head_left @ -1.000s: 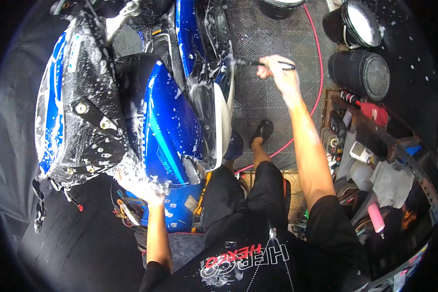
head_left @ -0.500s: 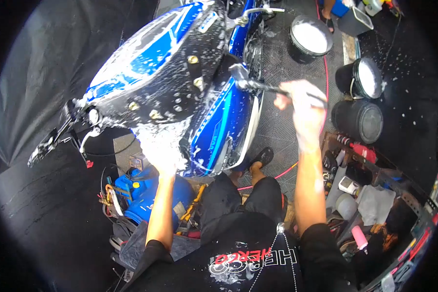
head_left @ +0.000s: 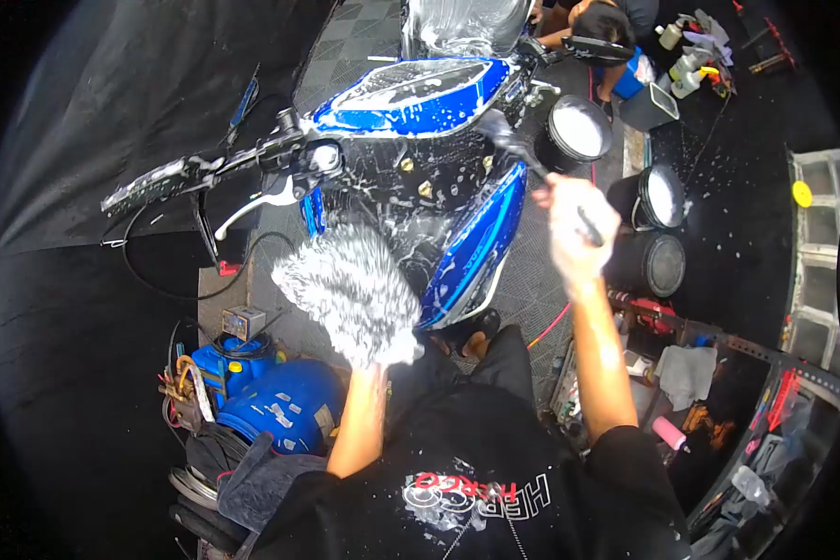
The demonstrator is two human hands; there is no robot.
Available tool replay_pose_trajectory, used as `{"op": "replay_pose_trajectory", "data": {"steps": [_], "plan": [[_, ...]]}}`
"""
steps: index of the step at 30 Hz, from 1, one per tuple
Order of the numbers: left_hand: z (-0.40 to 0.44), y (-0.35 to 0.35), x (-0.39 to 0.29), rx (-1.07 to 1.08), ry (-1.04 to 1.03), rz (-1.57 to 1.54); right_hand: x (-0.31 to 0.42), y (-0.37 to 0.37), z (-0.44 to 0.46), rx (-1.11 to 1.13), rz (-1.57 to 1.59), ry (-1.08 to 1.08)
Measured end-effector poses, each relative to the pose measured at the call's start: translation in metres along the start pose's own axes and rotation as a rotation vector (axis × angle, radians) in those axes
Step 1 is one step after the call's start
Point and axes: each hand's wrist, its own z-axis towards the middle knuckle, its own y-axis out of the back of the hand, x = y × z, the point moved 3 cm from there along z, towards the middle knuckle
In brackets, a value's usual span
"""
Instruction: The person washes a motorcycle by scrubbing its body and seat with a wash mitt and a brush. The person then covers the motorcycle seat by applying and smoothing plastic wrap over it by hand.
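Observation:
A grey shaggy wash mitt (head_left: pixel 345 285), thick with foam, covers my left hand (head_left: pixel 369 336); its fingers are hidden. It is beside the foamy blue and black motorbike front (head_left: pixel 411 121). My right hand (head_left: pixel 579 229) is closed round the dark handle of a brush (head_left: pixel 518 147). The brush head is by the right end of the blue panel. A handlebar (head_left: pixel 252 154) with a silver lever reaches to the left, and a long blue side panel (head_left: pixel 476 245) slants below the brush.
Buckets with foam (head_left: pixel 579 129) (head_left: pixel 661 196) and a closed black bucket (head_left: pixel 663 265) stand at the right. Another person (head_left: pixel 607 28) crouches at the top. A blue barrel (head_left: pixel 285 401) is at lower left, and a cluttered tool rack (head_left: pixel 756 350) at lower right.
The view has swung, bringing the handlebar and another person into sight. The foamy mitt now shows in full beside the motorbike. The brush in my right hand has moved to the upper blue panel.

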Motion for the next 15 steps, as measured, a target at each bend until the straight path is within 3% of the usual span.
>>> {"op": "replay_pose_trajectory", "data": {"steps": [1,2,3,4,5,6,7,8,10,11,12,13,15], "plan": [[0.008,-0.008,-0.005,0.013,-0.197,0.278,0.005,-0.013,-0.012,0.026,0.133,0.029],[0.018,-0.021,-0.008,0.025,-0.398,0.557,0.007,-0.019,-0.009,0.255,-0.002,0.255],[0.032,-0.038,-0.009,0.030,-0.606,0.836,0.015,-0.023,-0.006,0.429,0.030,0.104],[0.056,-0.067,-0.038,-0.038,-0.850,0.876,0.013,-0.021,0.002,0.362,-0.064,-0.009],[0.074,-0.082,-0.034,-0.062,-0.781,0.780,0.009,-0.018,0.012,0.298,-0.154,-0.120],[0.091,-0.092,-0.011,-0.046,-0.535,0.418,0.013,-0.022,0.026,0.202,-0.049,-0.064],[0.105,-0.102,0.016,-0.032,-0.164,-0.350,0.027,-0.041,0.037,0.290,-0.014,0.085],[0.115,-0.110,0.023,-0.097,-0.022,-0.566,0.044,-0.064,0.047,0.372,0.020,0.235],[0.131,-0.129,-0.012,-0.463,0.244,-0.535,0.055,-0.064,0.067,0.521,-0.013,0.283],[0.140,-0.102,0.016,-0.066,0.066,-0.644,0.052,-0.056,0.077,0.588,-0.079,0.179],[0.145,-0.092,0.026,0.047,0.047,-0.718,0.045,-0.049,0.087,0.661,-0.143,0.076],[0.152,-0.091,0.025,0.102,0.049,-0.779,0.033,-0.036,0.101,0.531,-0.176,0.035],[0.156,-0.095,0.027,0.153,0.075,-0.857,0.022,-0.016,0.118,0.427,-0.166,0.295]]}}
